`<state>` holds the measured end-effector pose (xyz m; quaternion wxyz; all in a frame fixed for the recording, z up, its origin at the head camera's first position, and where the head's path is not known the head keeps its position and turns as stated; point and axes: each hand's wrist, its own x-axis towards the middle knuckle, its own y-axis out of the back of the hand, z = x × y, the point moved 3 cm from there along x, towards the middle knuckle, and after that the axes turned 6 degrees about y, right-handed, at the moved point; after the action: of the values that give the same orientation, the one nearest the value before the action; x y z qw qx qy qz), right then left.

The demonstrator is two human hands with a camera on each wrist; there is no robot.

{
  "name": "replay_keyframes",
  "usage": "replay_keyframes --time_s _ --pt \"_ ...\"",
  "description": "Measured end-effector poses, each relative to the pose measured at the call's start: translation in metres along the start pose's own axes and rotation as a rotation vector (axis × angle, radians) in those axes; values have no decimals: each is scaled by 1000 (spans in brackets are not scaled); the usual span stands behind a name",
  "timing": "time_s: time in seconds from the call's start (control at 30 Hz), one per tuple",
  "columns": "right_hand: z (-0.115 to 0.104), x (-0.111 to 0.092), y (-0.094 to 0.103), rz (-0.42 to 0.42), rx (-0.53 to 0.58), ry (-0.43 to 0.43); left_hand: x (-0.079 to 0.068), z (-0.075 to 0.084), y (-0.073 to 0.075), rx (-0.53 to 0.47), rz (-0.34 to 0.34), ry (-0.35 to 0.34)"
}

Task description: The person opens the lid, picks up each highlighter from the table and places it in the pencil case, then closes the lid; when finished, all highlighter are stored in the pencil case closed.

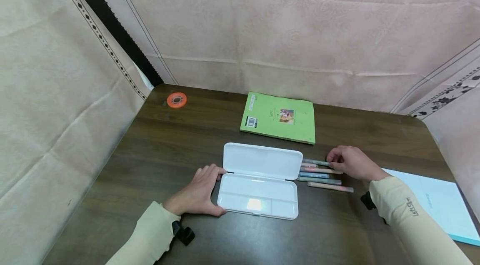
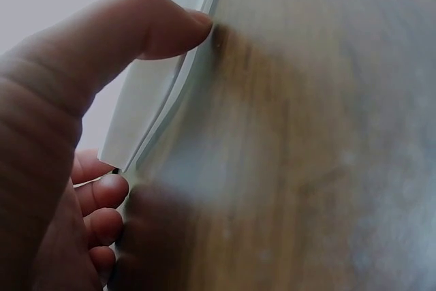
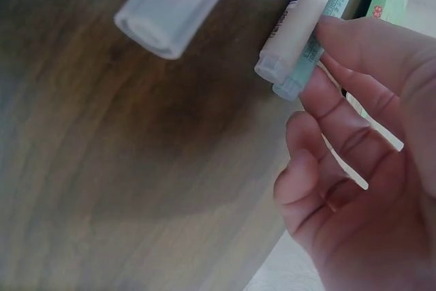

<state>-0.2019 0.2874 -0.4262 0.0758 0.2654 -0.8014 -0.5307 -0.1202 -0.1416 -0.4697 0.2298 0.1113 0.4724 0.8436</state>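
Observation:
A white pencil case (image 1: 245, 192) lies flat with its lid (image 1: 262, 161) folded back. At its left end my left hand (image 1: 200, 192) holds it, thumb at the near corner and fingers by the hinge; in the left wrist view the thumb presses on the case's edge (image 2: 146, 100). Several pens (image 1: 318, 181) lie side by side to the right of the case. My right hand (image 1: 354, 163) pinches the end of the farthest one, a pale green pen (image 3: 306, 66), between thumb and finger. A pinkish pen (image 3: 293, 32) lies right against it.
Behind the case lies a green book (image 1: 277, 119). An orange tape roll (image 1: 176, 100) sits at the far left corner. Under the right forearm is a light blue pad (image 1: 438, 202). Cloth curtains (image 1: 281, 36) stand along the table's back and left edges.

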Motion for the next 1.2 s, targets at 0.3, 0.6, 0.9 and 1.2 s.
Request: replay_keyframes --time_s 0.3,0.6,0.9,1.2 --pt "0 -4 8 61 -22 34 0 0 0 -3 -4 2" --pt "-15 -15 34 159 -52 67 0 1 0 2 2 3" --pt "-52 -22 59 267 -125 152 0 2 1 -5 -18 25" --pt "-99 -16 50 238 -139 216 1 2 1 -5 -34 37"
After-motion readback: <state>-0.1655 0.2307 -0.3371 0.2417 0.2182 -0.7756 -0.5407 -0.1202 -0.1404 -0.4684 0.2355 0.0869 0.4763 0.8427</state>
